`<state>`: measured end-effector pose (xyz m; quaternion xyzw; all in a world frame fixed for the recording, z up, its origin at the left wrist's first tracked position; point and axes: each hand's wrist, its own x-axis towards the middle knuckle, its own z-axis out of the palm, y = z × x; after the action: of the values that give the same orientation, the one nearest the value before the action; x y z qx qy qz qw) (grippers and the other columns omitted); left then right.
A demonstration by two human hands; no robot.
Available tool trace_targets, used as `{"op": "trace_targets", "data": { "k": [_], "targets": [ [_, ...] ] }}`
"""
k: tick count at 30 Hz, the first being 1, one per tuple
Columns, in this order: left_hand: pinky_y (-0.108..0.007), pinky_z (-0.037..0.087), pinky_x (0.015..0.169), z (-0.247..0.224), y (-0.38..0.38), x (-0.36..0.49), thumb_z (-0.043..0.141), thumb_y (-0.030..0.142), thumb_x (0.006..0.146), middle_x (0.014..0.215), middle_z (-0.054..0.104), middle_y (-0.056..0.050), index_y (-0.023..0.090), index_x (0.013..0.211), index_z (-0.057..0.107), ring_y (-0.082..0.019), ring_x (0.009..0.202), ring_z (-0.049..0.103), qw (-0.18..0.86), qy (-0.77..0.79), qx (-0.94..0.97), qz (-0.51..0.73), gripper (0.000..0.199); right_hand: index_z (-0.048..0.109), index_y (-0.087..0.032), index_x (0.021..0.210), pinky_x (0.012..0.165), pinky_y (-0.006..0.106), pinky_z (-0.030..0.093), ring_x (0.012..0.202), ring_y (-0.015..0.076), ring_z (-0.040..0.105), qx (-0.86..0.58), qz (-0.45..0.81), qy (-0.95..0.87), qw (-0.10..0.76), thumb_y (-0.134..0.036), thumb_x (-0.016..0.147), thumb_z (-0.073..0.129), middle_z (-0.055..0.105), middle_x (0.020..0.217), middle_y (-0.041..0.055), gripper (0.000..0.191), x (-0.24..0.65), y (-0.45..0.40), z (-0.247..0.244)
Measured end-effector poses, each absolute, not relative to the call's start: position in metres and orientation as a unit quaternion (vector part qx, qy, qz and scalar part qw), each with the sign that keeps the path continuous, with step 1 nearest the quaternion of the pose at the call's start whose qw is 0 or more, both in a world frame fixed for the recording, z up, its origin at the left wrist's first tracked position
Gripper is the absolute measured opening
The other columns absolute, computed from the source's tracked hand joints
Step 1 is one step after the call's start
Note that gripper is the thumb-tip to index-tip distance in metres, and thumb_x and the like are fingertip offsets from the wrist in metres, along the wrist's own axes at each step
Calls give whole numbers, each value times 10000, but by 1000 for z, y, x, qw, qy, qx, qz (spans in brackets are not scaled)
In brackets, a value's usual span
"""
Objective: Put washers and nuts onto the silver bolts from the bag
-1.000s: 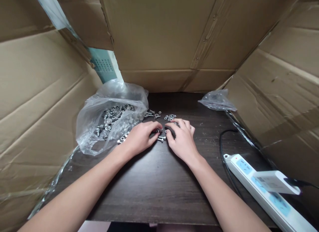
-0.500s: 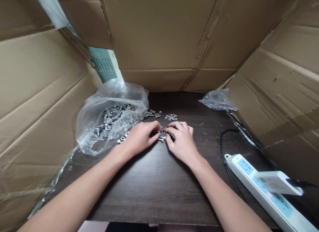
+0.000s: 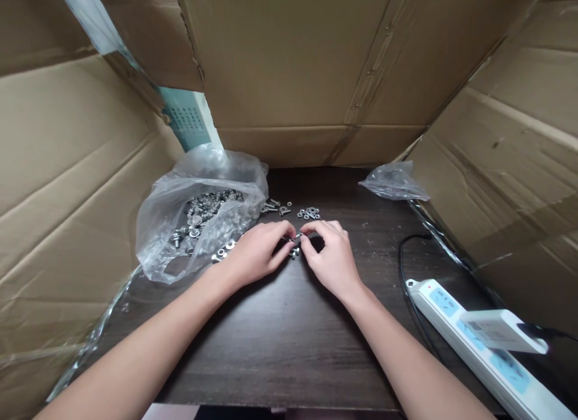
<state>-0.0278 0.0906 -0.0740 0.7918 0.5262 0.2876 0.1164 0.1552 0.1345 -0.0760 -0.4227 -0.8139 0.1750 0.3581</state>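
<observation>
My left hand (image 3: 259,250) and my right hand (image 3: 332,251) meet almost fingertip to fingertip above the table. Thumb and fingers of the left are pinched on a small silver bolt (image 3: 297,236), mostly covered by the fingertips. At its other end the right thumb and index finger are closed too; what sits between them is too small to make out. Just below the fingertips, a few bolts (image 3: 294,253) lie on the wood. Beyond the hands are a cluster of nuts and washers (image 3: 309,213) and a loose group of bolts (image 3: 272,206).
A clear plastic bag (image 3: 156,227) full of metal fasteners lies open at left. A smaller plastic bag (image 3: 395,180) rests at the back right. The white power strip (image 3: 445,311), with a plugged-in adapter (image 3: 506,331) and black cable (image 3: 401,263), runs along the right. Cardboard walls (image 3: 289,65) enclose the table (image 3: 280,348).
The right fingers have drawn together into a pinch and moved slightly left. Both hands' fingertips are now closer, with a silver piece showing between them.
</observation>
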Motion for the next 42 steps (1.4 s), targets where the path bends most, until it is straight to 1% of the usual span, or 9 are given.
{"op": "trace_targets", "data": {
  "k": [3,6,12,15,21,25,32,37,42],
  "targets": [
    [-325,461,792,-74,90,-28,523,244,969,979,666,-26,204,1040,537,-192,885,621,115,524,790,296,83,696,-203,917,840,368,451,919,217,608,-406,204,-804,385,-165,858,629,729,932,23,97,156,135,-75],
    [-322,464,796,-74,91,-29,522,245,970,984,667,-34,200,1038,543,-191,889,621,118,519,793,297,84,717,-195,938,798,343,487,877,206,619,-395,217,-803,391,-167,865,618,727,924,34,127,156,136,-76],
    [-326,473,801,-75,91,-29,518,249,973,1004,670,-43,197,1035,549,-199,904,622,126,520,793,292,87,743,-195,998,770,352,506,913,226,629,-387,217,-820,362,-174,881,583,730,961,58,199,156,135,-77],
    [-324,474,800,-74,90,-28,512,245,977,1003,672,-42,197,1036,548,-197,903,625,127,522,792,291,84,744,-192,1007,767,350,513,911,222,632,-378,216,-822,367,-156,881,559,725,983,64,227,155,134,-78],
    [-327,474,802,-73,90,-27,529,238,964,998,671,-45,196,1041,547,-199,904,621,120,531,786,293,89,734,-172,1032,751,322,527,842,188,647,-372,226,-810,393,-138,873,573,716,974,58,229,155,134,-78],
    [-322,470,800,-73,91,-28,528,225,963,994,668,-34,197,1041,539,-191,899,619,120,528,787,296,84,730,-171,992,765,301,536,803,168,656,-369,235,-802,408,-109,862,570,708,923,47,215,155,133,-76],
    [-303,471,828,-72,90,-28,505,237,980,1025,664,-39,195,1054,546,-172,921,618,165,507,776,336,94,730,-182,967,774,301,563,821,162,662,-363,276,-784,422,-142,864,607,699,943,48,165,155,133,-73],
    [-299,480,822,-71,91,-28,469,259,998,1020,660,-53,182,1054,557,-165,906,614,183,491,767,370,130,728,-196,975,786,309,592,896,178,685,-347,309,-770,437,-175,888,601,707,1019,56,156,154,132,-73],
    [-295,506,846,-72,91,-25,485,270,996,1052,666,-60,177,1097,549,-164,943,643,213,493,742,400,151,725,-199,998,800,316,595,852,170,700,-343,314,-770,438,-163,891,598,731,984,41,170,154,131,-71]
  ]
}}
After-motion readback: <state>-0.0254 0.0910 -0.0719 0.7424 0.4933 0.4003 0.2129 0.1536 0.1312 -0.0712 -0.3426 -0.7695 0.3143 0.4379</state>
